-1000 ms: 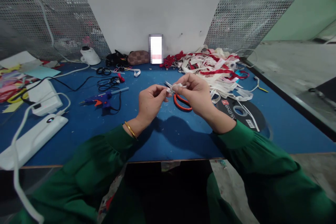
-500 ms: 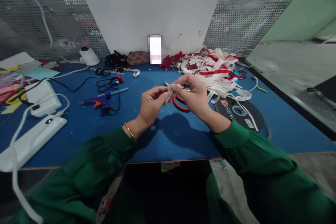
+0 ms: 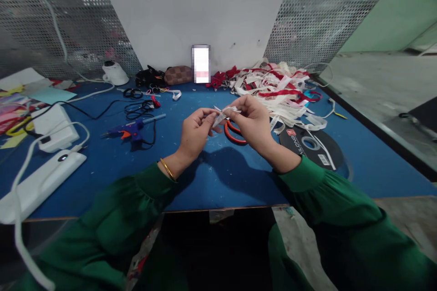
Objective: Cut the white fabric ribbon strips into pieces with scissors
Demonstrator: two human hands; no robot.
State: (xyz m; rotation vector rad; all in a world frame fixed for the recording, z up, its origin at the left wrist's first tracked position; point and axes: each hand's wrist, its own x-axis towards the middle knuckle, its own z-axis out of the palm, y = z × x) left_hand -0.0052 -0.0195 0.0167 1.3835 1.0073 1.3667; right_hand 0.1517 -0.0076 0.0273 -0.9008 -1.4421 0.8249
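Between my hands, above the blue table, is a small white ribbon bow (image 3: 220, 117) with several loops or tails sticking out. My right hand (image 3: 251, 120) pinches its right side between thumb and fingertips. With thumb and forefinger, my left hand (image 3: 198, 132) holds a white ribbon end on the bow's lower left. Just beneath and behind the fingers lie scissors with red-orange and black handles (image 3: 234, 135), their blades mostly hidden by my hands.
Left of my hands lies a blue glue gun (image 3: 131, 131) with its cord. A pile of white and red ribbon scraps (image 3: 273, 84) fills the back right, near a black ribbon spool (image 3: 310, 148). At left are a white power strip (image 3: 44, 184) and cables. A phone (image 3: 201, 63) stands at the back.
My left fingers have shifted slightly left and opened a little from the bow's middle, so a wider piece of white ribbon shows at their tips. My right hand keeps its pinch.
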